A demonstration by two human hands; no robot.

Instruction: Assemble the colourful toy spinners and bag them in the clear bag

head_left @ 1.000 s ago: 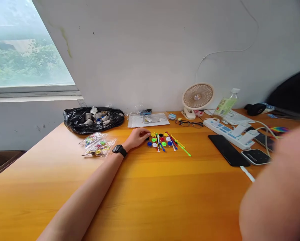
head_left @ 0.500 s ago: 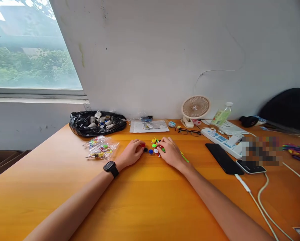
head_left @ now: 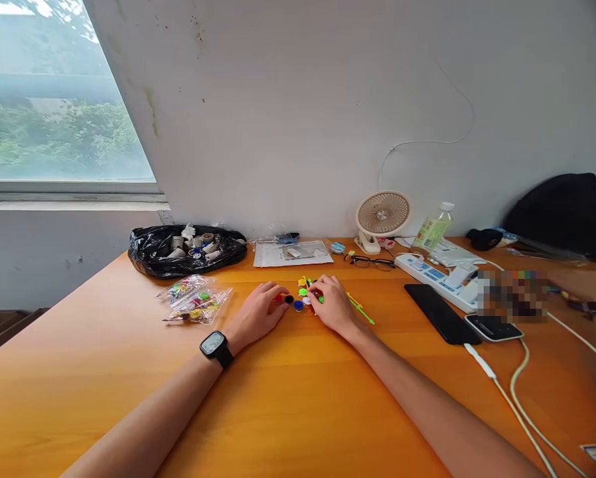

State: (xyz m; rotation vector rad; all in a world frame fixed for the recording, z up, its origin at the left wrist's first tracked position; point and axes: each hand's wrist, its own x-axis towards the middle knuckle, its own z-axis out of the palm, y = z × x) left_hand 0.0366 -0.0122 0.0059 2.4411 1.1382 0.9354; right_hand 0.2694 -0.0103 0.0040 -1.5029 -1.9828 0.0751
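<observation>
Our L hand (head_left: 258, 313) is at 9 o'clock of the blue disc (head_left: 298, 306), fingers curled narrow by the red disc (head_left: 279, 298); can't tell if gripped. Our R hand (head_left: 332, 304) is at 3 o'clock, fingers bent in by the white disc (head_left: 306, 301) & green disc (head_left: 302, 292); grip hidden, can't tell. Risks, IMO: black disc (head_left: 289, 299) lies between red & blue, so a sideways L nudge could shunt all 3. R hand blocks our view of pcs beneath, so we could drag one blind. Green arrow (head_left: 366, 316), approx 3 o'clock of R hand, could get swept. Charging cable (head_left: 482, 363), approx 4 o'clock: arm snag could yank phone (head_left: 440, 313).
</observation>
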